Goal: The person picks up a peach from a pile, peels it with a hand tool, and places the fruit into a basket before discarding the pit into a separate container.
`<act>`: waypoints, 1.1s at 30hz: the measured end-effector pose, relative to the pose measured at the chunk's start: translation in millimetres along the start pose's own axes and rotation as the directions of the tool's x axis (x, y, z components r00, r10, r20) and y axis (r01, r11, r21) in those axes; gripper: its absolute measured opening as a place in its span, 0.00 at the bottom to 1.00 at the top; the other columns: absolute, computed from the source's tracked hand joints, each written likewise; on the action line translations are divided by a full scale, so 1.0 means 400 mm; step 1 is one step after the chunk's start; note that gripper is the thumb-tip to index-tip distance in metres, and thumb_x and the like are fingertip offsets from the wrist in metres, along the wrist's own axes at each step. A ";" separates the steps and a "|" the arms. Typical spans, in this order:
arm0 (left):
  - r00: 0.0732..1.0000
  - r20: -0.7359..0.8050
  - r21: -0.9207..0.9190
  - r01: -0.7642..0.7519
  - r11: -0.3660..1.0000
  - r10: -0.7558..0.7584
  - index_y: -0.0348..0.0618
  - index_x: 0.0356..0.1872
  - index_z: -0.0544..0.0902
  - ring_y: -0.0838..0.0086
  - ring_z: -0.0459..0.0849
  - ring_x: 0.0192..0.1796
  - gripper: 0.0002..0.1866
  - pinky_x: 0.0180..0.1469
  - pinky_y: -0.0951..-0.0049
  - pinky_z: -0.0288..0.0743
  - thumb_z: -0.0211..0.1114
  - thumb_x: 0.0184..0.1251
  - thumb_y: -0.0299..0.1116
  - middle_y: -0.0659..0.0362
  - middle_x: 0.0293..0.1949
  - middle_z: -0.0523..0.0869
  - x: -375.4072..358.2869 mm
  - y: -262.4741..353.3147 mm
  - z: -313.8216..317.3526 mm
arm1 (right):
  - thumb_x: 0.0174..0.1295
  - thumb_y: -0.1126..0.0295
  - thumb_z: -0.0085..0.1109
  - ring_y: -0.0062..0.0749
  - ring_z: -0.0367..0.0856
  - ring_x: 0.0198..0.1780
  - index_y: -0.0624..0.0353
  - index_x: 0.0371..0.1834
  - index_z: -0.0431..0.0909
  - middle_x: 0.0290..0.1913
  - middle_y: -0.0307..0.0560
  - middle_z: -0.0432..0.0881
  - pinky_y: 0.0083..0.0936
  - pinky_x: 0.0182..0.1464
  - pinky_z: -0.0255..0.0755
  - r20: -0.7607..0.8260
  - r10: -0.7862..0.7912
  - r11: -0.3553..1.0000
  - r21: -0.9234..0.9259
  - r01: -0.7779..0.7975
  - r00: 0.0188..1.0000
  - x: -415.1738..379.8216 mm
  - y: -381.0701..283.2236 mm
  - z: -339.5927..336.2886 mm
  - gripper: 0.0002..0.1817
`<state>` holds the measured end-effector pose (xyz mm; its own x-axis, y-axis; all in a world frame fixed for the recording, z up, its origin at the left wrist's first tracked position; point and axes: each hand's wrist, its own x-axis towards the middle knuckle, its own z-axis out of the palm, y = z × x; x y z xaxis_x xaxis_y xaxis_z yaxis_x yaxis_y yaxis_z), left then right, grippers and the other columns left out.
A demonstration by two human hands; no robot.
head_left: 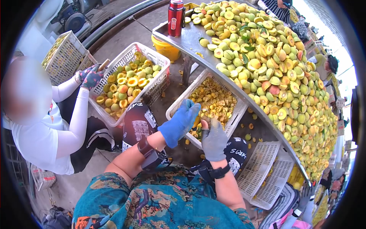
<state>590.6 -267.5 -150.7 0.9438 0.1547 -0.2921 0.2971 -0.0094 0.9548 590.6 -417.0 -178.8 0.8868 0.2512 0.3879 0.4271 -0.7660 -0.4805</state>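
Observation:
My left hand (182,121), in a blue glove, is closed around a yellow peach piece (196,122), mostly hidden by the fingers. Close beside it, my right hand (213,140) wears a grey glove with the thumb tip bare. Its fingers are curled and the thumb presses in toward the fruit; what they grip is hidden. Both hands are over the near edge of a white crate (237,121) between my knees. Yellow pits and scraps (215,97) fill that crate.
A metal table (207,57) bears a large heap of halved peaches (263,65) and a red flask (175,19). To the left, a co-worker (57,129) in patterned gloves holds a wooden handle beside a crate of hollowed halves (127,82). Two white crates (259,164) lean at right; a yellow bucket (166,47) stands behind.

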 end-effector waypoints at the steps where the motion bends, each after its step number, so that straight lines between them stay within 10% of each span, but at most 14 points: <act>1: 0.996 -0.092 -0.074 0.010 0.997 -0.016 0.43 0.45 0.72 0.73 0.73 0.35 0.07 0.38 0.70 0.71 0.57 0.70 0.32 0.58 0.32 0.73 -0.001 -0.001 0.010 | 0.67 0.56 0.56 0.52 0.80 0.28 0.56 0.37 0.73 0.30 0.51 0.79 0.40 0.28 0.72 0.001 0.001 1.000 0.001 -0.001 1.000 0.001 0.000 0.007 0.14; 6: 0.992 -0.088 -0.018 -0.095 0.995 0.093 0.42 0.39 0.70 0.82 0.69 0.32 0.07 0.34 0.78 0.68 0.54 0.73 0.35 0.64 0.29 0.71 -0.059 0.034 -0.041 | 0.68 0.50 0.50 0.54 0.81 0.34 0.56 0.39 0.76 0.34 0.55 0.82 0.46 0.34 0.74 0.247 0.219 0.976 -0.056 -0.211 0.944 0.007 0.131 0.083 0.19; 8: 0.871 -0.162 0.370 -0.383 0.847 0.465 0.40 0.37 0.70 0.76 0.70 0.32 0.08 0.36 0.73 0.70 0.55 0.71 0.34 0.60 0.32 0.72 -0.002 -0.056 -0.177 | 0.68 0.47 0.49 0.57 0.82 0.38 0.56 0.41 0.79 0.37 0.58 0.83 0.48 0.40 0.74 0.315 0.300 0.952 -0.038 -0.304 0.900 0.000 0.174 0.100 0.22; 10: 0.810 -0.100 0.984 -0.005 0.178 0.578 0.38 0.43 0.74 0.65 0.76 0.40 0.10 0.44 0.65 0.73 0.59 0.68 0.34 0.53 0.40 0.76 0.014 -0.002 -0.334 | 0.69 0.46 0.46 0.60 0.81 0.42 0.57 0.44 0.79 0.41 0.62 0.83 0.49 0.43 0.74 0.412 0.376 0.903 0.036 -0.427 0.830 0.012 0.167 0.088 0.25; 12: 0.611 -0.064 0.950 0.280 -0.140 0.789 0.37 0.50 0.79 0.54 0.78 0.53 0.18 0.56 0.61 0.71 0.62 0.65 0.39 0.46 0.49 0.79 0.053 -0.013 -0.452 | 0.69 0.44 0.44 0.62 0.80 0.44 0.58 0.47 0.78 0.42 0.65 0.82 0.48 0.45 0.74 0.408 0.348 0.880 0.168 -0.444 0.844 0.003 0.190 0.113 0.27; 13: 0.606 -0.055 0.947 0.284 -0.152 0.793 0.37 0.50 0.79 0.54 0.78 0.53 0.18 0.56 0.61 0.71 0.62 0.65 0.39 0.46 0.49 0.79 0.076 0.033 -0.441 | 0.69 0.43 0.43 0.64 0.79 0.46 0.59 0.50 0.77 0.44 0.67 0.81 0.48 0.46 0.73 0.410 0.312 0.847 0.289 -0.447 0.857 -0.003 0.202 0.132 0.29; 16: 0.870 -0.185 0.801 -0.136 0.583 0.457 0.39 0.49 0.82 0.55 0.80 0.54 0.20 0.57 0.62 0.72 0.66 0.62 0.43 0.47 0.53 0.80 0.175 0.169 -0.310 | 0.68 0.41 0.43 0.65 0.78 0.49 0.61 0.54 0.75 0.45 0.69 0.80 0.47 0.49 0.73 0.449 0.320 0.794 0.354 -0.495 0.834 -0.013 0.227 0.175 0.32; 21: 0.853 0.145 0.880 -0.342 0.329 0.501 0.39 0.53 0.80 0.50 0.84 0.47 0.29 0.52 0.59 0.76 0.62 0.64 0.55 0.43 0.41 0.85 0.433 0.201 0.028 | 0.66 0.43 0.51 0.59 0.77 0.53 0.59 0.53 0.75 0.47 0.64 0.81 0.41 0.53 0.72 0.634 0.303 0.649 0.410 -0.641 0.712 -0.007 0.263 0.188 0.29; 24: 0.952 0.206 0.965 -0.236 0.116 0.224 0.35 0.53 0.78 0.50 0.85 0.46 0.39 0.55 0.54 0.73 0.48 0.65 0.66 0.41 0.39 0.86 0.539 0.206 0.185 | 0.66 0.45 0.52 0.60 0.79 0.50 0.58 0.51 0.76 0.44 0.63 0.82 0.43 0.50 0.73 0.531 0.284 0.724 0.427 -0.541 0.798 -0.015 0.267 0.191 0.26; 31: 0.960 0.083 0.969 -0.140 0.202 0.269 0.41 0.50 0.80 0.51 0.83 0.49 0.28 0.56 0.51 0.69 0.59 0.62 0.55 0.46 0.42 0.85 0.587 0.119 0.226 | 0.65 0.51 0.57 0.43 0.81 0.36 0.64 0.51 0.73 0.34 0.50 0.82 0.35 0.40 0.74 0.547 0.350 0.539 0.546 -0.641 0.761 -0.013 0.272 0.205 0.26; 33: 0.849 0.023 0.739 -0.370 0.563 0.528 0.39 0.49 0.79 0.49 0.82 0.48 0.25 0.56 0.56 0.71 0.67 0.57 0.47 0.45 0.44 0.82 0.571 0.090 0.185 | 0.63 0.57 0.63 0.21 0.72 0.24 0.65 0.52 0.70 0.29 0.37 0.74 0.22 0.26 0.69 0.564 0.438 0.309 0.637 -0.706 0.700 0.020 0.226 0.131 0.24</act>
<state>827.5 -305.6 -187.2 0.9614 0.1038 0.2547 -0.0745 -0.7930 0.6046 645.4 -453.2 -260.4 0.9075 0.1737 -0.3824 -0.3820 -0.0372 -0.9234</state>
